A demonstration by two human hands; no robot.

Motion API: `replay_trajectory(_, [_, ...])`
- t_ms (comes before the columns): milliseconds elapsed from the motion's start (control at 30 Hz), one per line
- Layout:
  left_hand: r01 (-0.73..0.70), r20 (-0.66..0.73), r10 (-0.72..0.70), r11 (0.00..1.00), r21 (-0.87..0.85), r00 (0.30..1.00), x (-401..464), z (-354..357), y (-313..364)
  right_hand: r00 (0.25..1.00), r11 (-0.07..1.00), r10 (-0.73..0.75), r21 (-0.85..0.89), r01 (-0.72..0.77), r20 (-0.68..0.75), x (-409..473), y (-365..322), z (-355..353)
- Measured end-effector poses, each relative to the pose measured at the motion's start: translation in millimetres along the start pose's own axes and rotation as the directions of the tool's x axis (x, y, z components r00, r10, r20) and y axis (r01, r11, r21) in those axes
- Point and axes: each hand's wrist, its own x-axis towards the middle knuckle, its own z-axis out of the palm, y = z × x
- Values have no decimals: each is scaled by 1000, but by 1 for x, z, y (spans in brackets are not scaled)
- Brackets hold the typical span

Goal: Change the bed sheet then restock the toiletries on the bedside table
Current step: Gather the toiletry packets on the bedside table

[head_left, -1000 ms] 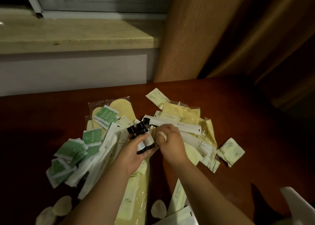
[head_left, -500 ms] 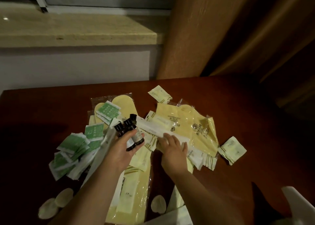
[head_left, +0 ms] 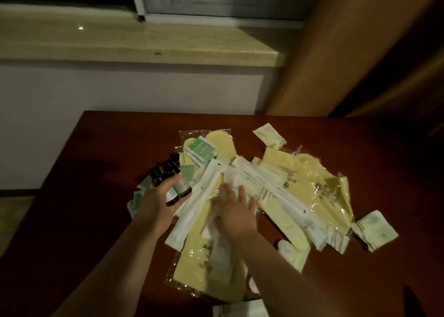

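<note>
A heap of wrapped toiletries lies on the dark red-brown bedside table (head_left: pixel 105 162). It holds pale yellow slipper packs (head_left: pixel 310 182), long white sachets (head_left: pixel 204 196), green-and-white packets (head_left: pixel 200 149) and small cream packets (head_left: pixel 270 135). My left hand (head_left: pixel 158 203) grips three small dark bottles (head_left: pixel 171 179) with black caps, held just left of the heap. My right hand (head_left: pixel 236 211) lies on the heap's middle with its fingers spread over the white sachets, which look blurred under it.
A stone window sill (head_left: pixel 134 43) and white wall run behind the table. A brown curtain (head_left: pixel 336 52) hangs at the right. Another cream packet (head_left: pixel 373 230) lies at the table's right side, and a small round white item (head_left: pixel 287 249) sits beside the slipper packs.
My left hand has carried the bottles leftward, off the heap. My right hand has slid over the white sachets, shifting them. The view has swung right, so the heap sits further right.
</note>
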Motion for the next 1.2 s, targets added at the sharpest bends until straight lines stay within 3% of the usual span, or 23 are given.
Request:
replay_trajectory(100, [6,197,19,992,-128,980,2,-8,-9,993,990,61,131,-48,-96,-2,10,-15])
replay_trajectory(167, [120,280,-40,954,-273,959,6,-5,-13,981,916,94,401,-18,-171,-1,5,-27])
replay_trajectory(200, [158,328,-66,952,-263,943,5,-2,-14,981,776,127,630,-9,-143,-2,-1,-36])
replay_trajectory(233, [178,377,-80,956,-232,923,3,1,-16,990,546,130,837,-22,-59,-4,-9,-45])
replay_trajectory(267, [187,419,-87,961,-203,904,-1,5,-16,995,305,92,951,-59,33,-5,-15,-51])
replay_trajectory(300, [202,443,-97,959,-197,891,-5,9,-16,996,145,48,986,-85,79,-5,-18,-56])
replay_trajectory(367, [198,481,-85,962,-190,873,-11,15,-13,997,33,10,997,-72,72,-9,-19,-65])
replay_trajectory(467, [166,547,-54,974,-157,835,-19,20,-10,996,38,88,999,15,-18,-16,-15,-68])
replay_trajectory(700, [94,661,-79,996,13,746,-35,38,-14,907,316,307,930,190,-290,-73,-12,-70])
replay_trajectory(767, [72,707,-114,993,90,698,-43,37,-20,884,313,366,933,177,-290,-100,-17,-62])
replay_trajectory(933, [-16,833,-248,956,294,494,-89,14,-44,767,228,598,967,115,-232,-182,-44,-27])
replay_trajectory(1067, [-103,892,-386,903,418,236,-162,6,-82,552,162,803,973,162,-226,-279,-63,-6])
replay_trajectory(1133, [-209,903,-425,879,429,69,-213,6,-107,358,127,907,955,266,-220,-338,-72,3])
replay_trajectory(1200, [-293,883,-466,853,432,-53,-271,2,-134,123,160,971,935,317,-207,-404,-80,17])
